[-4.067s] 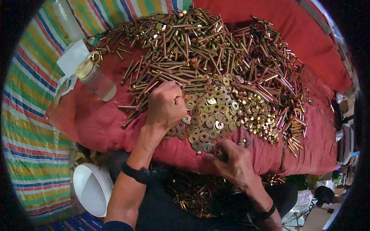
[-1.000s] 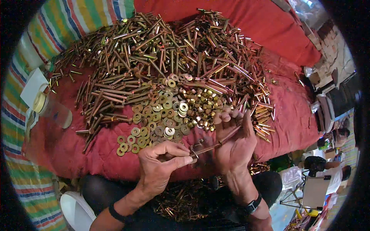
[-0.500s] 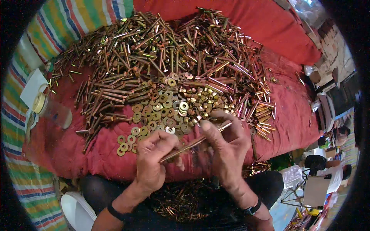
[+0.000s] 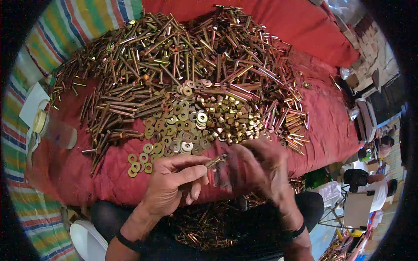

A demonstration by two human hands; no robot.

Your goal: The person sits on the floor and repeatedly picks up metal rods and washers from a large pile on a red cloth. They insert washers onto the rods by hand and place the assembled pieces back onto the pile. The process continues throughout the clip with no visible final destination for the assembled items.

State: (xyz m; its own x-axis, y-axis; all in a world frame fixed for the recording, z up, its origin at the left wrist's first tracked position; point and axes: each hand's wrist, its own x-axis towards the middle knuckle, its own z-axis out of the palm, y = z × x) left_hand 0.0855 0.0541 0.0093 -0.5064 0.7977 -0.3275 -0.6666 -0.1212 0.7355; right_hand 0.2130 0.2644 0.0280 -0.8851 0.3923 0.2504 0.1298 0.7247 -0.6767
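My left hand [image 4: 172, 182] is closed around a bolt [image 4: 214, 162], pinched between thumb and fingers. Only its brassy end sticks out toward the right; the remainder is hidden in the hand. My right hand [image 4: 265, 169] is beside that end, smeared by motion, so its fingers and anything in them cannot be made out. Just beyond the hands lie flat round washers [image 4: 175, 118] in a loose heap. Small brassy nuts [image 4: 233, 118] form a pile to their right. Behind both rises a large mound of long coppery bolts [image 4: 174, 56].
All this rests on a red cloth surface [image 4: 104, 182]. A lidded clear jar [image 4: 61, 132] stands at the left, near striped sheeting [image 4: 32, 209]. More bolts [image 4: 204, 232] lie below, between my legs. A white tub [image 4: 85, 239] is at lower left. Another person [image 4: 379, 187] sits far right.
The long bolt that stretched between both hands now shows only a short end past my left fingers. My right hand has come off it and turned, blurred.
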